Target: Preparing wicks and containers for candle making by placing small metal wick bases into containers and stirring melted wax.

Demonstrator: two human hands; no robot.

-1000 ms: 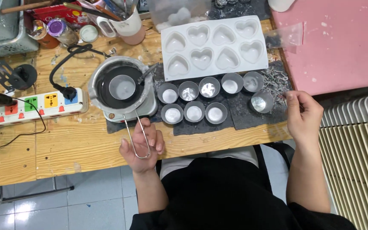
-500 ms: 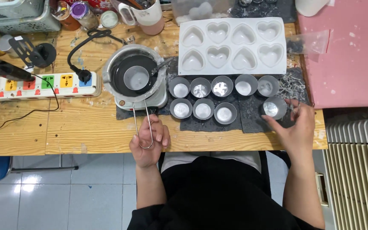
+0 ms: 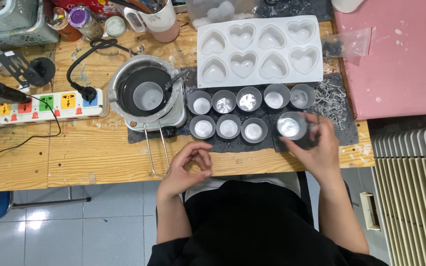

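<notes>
I see a white heart-cavity mould lying at the back of the wooden table, with a pink board just to its right. A white power strip with coloured sockets sits at the left, a black plug in it. Behind it I make out a grey basket and a mug stuffed with tools. A ribbed radiator stands at the right.
</notes>
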